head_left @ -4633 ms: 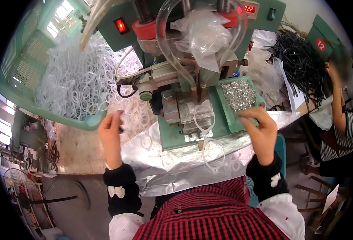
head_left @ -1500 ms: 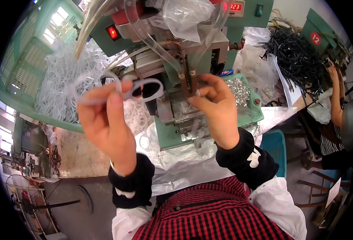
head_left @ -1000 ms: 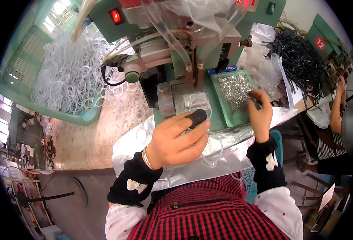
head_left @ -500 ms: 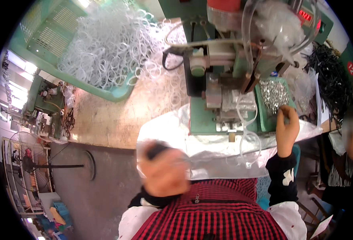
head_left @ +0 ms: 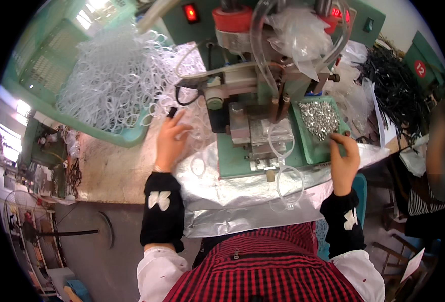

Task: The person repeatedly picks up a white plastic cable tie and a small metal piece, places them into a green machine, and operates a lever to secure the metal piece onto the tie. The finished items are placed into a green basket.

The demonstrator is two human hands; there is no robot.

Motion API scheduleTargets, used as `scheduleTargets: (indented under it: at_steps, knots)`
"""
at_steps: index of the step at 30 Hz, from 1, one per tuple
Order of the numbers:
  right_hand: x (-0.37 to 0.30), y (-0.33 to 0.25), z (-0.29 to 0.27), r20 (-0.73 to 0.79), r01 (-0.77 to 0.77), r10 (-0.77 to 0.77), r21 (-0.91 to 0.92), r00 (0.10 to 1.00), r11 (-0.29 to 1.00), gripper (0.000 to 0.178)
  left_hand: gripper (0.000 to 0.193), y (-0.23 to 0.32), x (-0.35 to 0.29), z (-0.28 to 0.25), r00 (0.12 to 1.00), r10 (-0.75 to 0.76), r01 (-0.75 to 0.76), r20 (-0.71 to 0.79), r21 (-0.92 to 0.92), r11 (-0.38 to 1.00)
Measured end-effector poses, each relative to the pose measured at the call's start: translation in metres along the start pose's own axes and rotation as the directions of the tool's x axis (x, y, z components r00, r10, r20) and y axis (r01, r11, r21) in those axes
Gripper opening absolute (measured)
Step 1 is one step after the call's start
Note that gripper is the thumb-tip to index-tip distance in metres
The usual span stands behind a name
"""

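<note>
My left hand (head_left: 171, 143) is over the left part of the bench, beside loose clear plastic eyeglass frames (head_left: 198, 132). Its fingers are apart, and a black cover sits on one fingertip. At the near edge of a green tray (head_left: 310, 153), my right hand (head_left: 345, 162) has its fingers bent together at a heap of small shiny metal parts (head_left: 320, 120). Whatever lies between those fingertips is too small to make out. A clear eyeglass frame (head_left: 290, 187) stands out from the metal fixture (head_left: 270, 138) of the bench machine, its lower ring over the bench edge.
A green basket (head_left: 131, 140) heaped with clear frames stands at the far left. Black frames (head_left: 396, 80) are piled at the far right by plastic bags. The machine (head_left: 232, 38) rises in the middle. A floor fan (head_left: 23, 221) stands at left; another person (head_left: 434, 176) is at right.
My left hand has gone from in front of my body, where it was blurred, up and left to the loose frames. My right hand stays by the metal parts. The whole view has shifted.
</note>
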State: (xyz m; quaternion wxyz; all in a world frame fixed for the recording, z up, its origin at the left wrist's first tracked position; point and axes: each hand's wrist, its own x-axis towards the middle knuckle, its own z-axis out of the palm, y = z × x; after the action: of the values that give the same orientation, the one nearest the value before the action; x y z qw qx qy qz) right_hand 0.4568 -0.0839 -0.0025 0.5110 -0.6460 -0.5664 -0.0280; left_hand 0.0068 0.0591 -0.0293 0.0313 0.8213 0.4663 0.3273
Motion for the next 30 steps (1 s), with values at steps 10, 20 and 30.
scheduleTargets:
  at_steps: [10, 20, 30]
  knots:
    - [0.009, -0.06, -0.026, 0.179, -0.144, 0.086, 0.339, 0.98, 0.93, 0.018, 0.009, 0.061, 0.005, -0.043, 0.855, -0.394, 0.098, -0.337, -0.641, 0.761]
    - [0.041, -0.111, 0.052, 0.356, -0.417, 0.219, 0.736, 0.908, 0.533, 0.046, 0.009, 0.11, -0.033, 0.006, 0.765, -0.619, 0.243, -0.18, -0.808, 0.536]
    - [0.045, -0.137, 0.046, 0.437, -0.492, 0.232, 0.812, 0.869, 0.314, 0.044, 0.01, 0.221, 0.071, -0.085, 0.841, -0.07, -0.297, -0.536, -0.567, 0.769]
